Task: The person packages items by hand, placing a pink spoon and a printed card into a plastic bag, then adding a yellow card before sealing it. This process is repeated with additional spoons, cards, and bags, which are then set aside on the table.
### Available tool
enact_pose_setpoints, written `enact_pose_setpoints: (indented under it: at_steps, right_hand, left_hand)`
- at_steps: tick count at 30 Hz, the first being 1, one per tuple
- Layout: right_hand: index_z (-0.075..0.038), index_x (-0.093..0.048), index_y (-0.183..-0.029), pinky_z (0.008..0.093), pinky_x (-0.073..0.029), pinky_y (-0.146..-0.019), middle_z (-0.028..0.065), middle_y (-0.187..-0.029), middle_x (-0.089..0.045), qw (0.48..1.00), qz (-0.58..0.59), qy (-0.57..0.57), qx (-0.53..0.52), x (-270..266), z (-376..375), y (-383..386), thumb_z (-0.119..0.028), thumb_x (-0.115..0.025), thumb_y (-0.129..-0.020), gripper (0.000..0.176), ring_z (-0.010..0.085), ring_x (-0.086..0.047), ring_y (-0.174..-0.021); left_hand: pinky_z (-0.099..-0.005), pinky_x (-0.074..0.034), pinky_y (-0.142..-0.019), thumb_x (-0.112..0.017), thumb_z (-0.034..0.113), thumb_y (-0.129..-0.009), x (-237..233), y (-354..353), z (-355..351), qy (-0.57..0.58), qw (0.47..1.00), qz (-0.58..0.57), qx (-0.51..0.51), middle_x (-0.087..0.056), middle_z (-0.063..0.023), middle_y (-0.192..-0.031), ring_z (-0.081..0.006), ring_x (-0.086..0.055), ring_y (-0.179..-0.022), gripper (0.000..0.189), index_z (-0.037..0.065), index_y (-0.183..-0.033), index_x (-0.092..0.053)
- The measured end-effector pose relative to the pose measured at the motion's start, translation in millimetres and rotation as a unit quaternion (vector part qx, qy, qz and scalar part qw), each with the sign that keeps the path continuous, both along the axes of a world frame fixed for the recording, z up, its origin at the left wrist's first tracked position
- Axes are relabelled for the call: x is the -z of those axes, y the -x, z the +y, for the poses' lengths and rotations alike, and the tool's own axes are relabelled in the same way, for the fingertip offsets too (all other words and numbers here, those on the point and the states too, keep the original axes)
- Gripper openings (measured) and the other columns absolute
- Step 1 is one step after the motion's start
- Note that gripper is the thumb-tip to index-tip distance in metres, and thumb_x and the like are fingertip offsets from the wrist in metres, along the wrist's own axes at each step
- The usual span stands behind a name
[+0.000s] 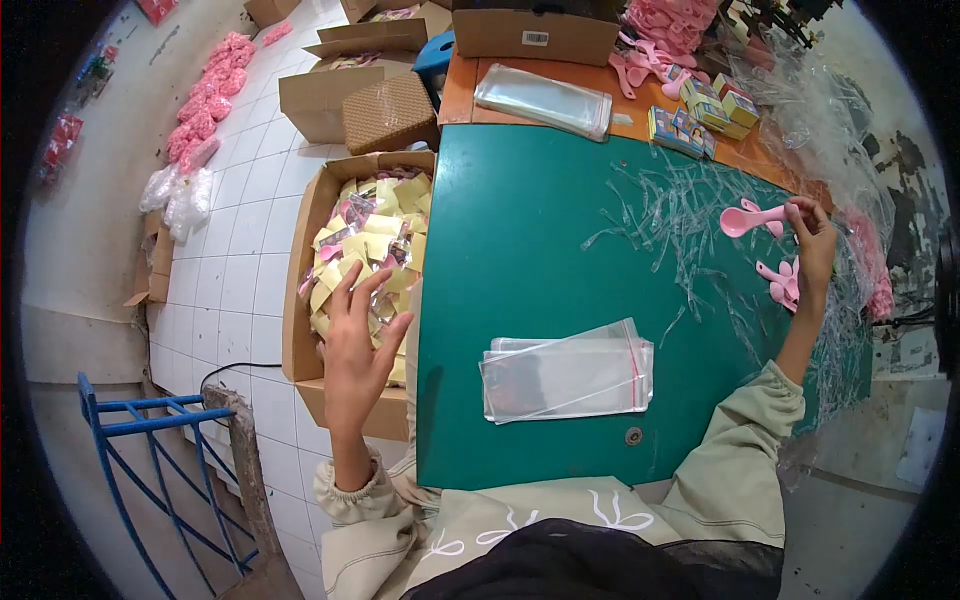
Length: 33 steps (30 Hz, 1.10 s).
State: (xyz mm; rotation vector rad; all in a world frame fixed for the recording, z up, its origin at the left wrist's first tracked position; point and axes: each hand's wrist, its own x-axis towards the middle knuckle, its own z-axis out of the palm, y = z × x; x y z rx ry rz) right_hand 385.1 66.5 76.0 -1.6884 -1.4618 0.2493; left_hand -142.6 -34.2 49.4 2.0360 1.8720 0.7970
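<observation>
At the right side of the green table point(520, 270), my right hand point(816, 240) pinches a pink spoon point(745, 219) by its handle. More pink spoons point(780, 284) lie on the table just below that hand. My left hand point(362, 345) has its fingers spread and holds nothing. It hovers at the open cardboard box point(300, 300) left of the table, over packets with yellow cards point(375, 235) and pink pieces. In front of my body, a small stack of clear plastic bags point(565, 375) lies on the table.
Strips of clear plastic point(690, 215) litter the table's right side. Along the back, an orange surface point(465, 90) holds a stack of clear bags point(545, 98), small boxes point(685, 132) and pink spoons point(650, 65). A blue metal frame point(150, 420) stands at lower left.
</observation>
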Motion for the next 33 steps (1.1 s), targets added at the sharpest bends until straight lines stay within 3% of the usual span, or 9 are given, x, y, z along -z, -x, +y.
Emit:
enact_pose_setpoints:
  at_steps: [2, 8, 11, 14, 18, 21, 27, 30, 33]
  right_hand:
    - [-0.003, -0.063, -0.098, 0.0256, -0.045, -0.072, 0.0045, -0.085, -0.065, 0.998, -0.057, -0.004, 0.023, -7.9, -4.3, 4.7, -0.017, -0.064, -0.084, 0.020, 0.0116, -0.059, -0.078]
    - [-0.002, -0.064, -0.098, 0.0260, -0.045, -0.074, 0.0047, -0.085, -0.066, 0.996, 0.040, -0.065, -0.035, -11.7, -11.2, 13.9, -0.015, -0.063, -0.084, 0.019, 0.0122, -0.060, -0.079]
    - [-0.001, -0.063, -0.096, 0.0260, -0.046, -0.077, 0.0049, -0.086, -0.065, 0.985, -0.150, -0.057, 0.060, -17.4, -20.5, 49.7, -0.010, -0.064, -0.083, 0.016, 0.0135, -0.061, -0.083]
    - [0.000, -0.061, -0.092, 0.0262, -0.046, -0.081, 0.0062, -0.092, -0.065, 0.991, -0.026, -0.032, -0.130, -23.9, -21.7, 66.7, -0.005, -0.064, -0.082, 0.012, 0.0158, -0.060, -0.090]
    - [0.001, -0.058, -0.087, 0.0292, -0.046, -0.085, 0.0097, -0.101, -0.063, 0.977, 0.002, -0.040, -0.211, -30.7, -27.4, 93.2, 0.002, -0.064, -0.078, 0.010, 0.0176, -0.058, -0.097]
    - [-0.001, -0.058, -0.084, 0.0304, -0.046, -0.085, 0.0106, -0.103, -0.062, 0.969, -0.072, -0.052, -0.232, -40.6, -35.4, 106.7, 0.005, -0.066, -0.073, 0.015, 0.0199, -0.059, -0.097]
    - [-0.002, -0.058, -0.082, 0.0297, -0.045, -0.085, 0.0111, -0.102, -0.062, 0.952, -0.060, -0.037, -0.299, -45.3, -45.1, 125.0, 0.006, -0.069, -0.068, 0.019, 0.0209, -0.059, -0.095]
    - [-0.002, -0.059, -0.080, 0.0299, -0.047, -0.082, 0.0113, -0.099, -0.062, 0.941, -0.040, -0.028, -0.335, -42.5, -46.0, 132.3, 0.004, -0.070, -0.067, 0.018, 0.0211, -0.060, -0.092]
    - [-0.002, -0.059, -0.078, 0.0301, -0.049, -0.078, 0.0112, -0.096, -0.062, 0.925, -0.032, -0.012, -0.379, -39.6, -48.9, 145.3, 0.002, -0.072, -0.067, 0.018, 0.0211, -0.061, -0.088]
  left_hand:
    - [-0.0426, -0.041, -0.093, -0.064, 0.020, -0.083, -3.8, -4.6, 1.3, 0.004, 1.000, 0.002, 0.016, -0.041, -0.0209, -0.130, -0.0371, -0.048, -0.114, 0.043, 0.004, -0.121, -0.050]
    - [-0.0414, -0.043, -0.091, -0.064, 0.021, -0.083, -10.3, -31.5, 4.5, 0.030, 0.995, -0.041, 0.084, -0.047, -0.0200, -0.123, -0.0371, -0.050, -0.110, 0.040, 0.003, -0.116, -0.052]
    - [-0.0400, -0.044, -0.088, -0.066, 0.018, -0.080, -5.3, -59.0, 6.4, 0.031, 0.986, -0.067, 0.148, -0.053, -0.0172, -0.115, -0.0352, -0.055, -0.102, 0.036, 0.003, -0.111, -0.055]
    - [-0.0406, -0.046, -0.082, -0.067, 0.019, -0.079, 4.3, -93.5, 6.0, 0.066, 0.964, -0.077, 0.244, -0.054, -0.0153, -0.108, -0.0341, -0.056, -0.097, 0.037, 0.004, -0.110, -0.054]
    - [-0.0399, -0.046, -0.074, -0.068, 0.019, -0.077, 25.0, -132.5, 6.9, 0.033, 0.961, -0.038, 0.271, -0.054, -0.0132, -0.098, -0.0321, -0.056, -0.087, 0.040, 0.005, -0.112, -0.053]
    - [-0.0391, -0.045, -0.070, -0.068, 0.018, -0.077, 42.2, -142.6, 9.3, -0.011, 0.960, -0.031, 0.280, -0.052, -0.0123, -0.090, -0.0306, -0.055, -0.079, 0.041, 0.005, -0.112, -0.052]
    - [-0.0355, -0.048, -0.068, -0.067, 0.013, -0.078, 59.2, -133.9, 24.2, 0.126, 0.909, -0.197, 0.346, -0.058, -0.0122, -0.095, -0.0277, -0.060, -0.080, 0.040, 0.002, -0.112, -0.049]
    - [-0.0328, -0.051, -0.070, -0.066, 0.012, -0.080, 45.3, -133.3, 22.2, 0.026, 0.937, -0.199, 0.286, -0.060, -0.0137, -0.103, -0.0238, -0.063, -0.086, 0.042, 0.002, -0.116, -0.048]
    - [-0.0296, -0.053, -0.072, -0.064, 0.013, -0.084, 26.7, -133.5, 30.7, 0.117, 0.884, -0.401, 0.213, -0.059, -0.0135, -0.108, -0.0192, -0.062, -0.092, 0.042, 0.003, -0.121, -0.045]
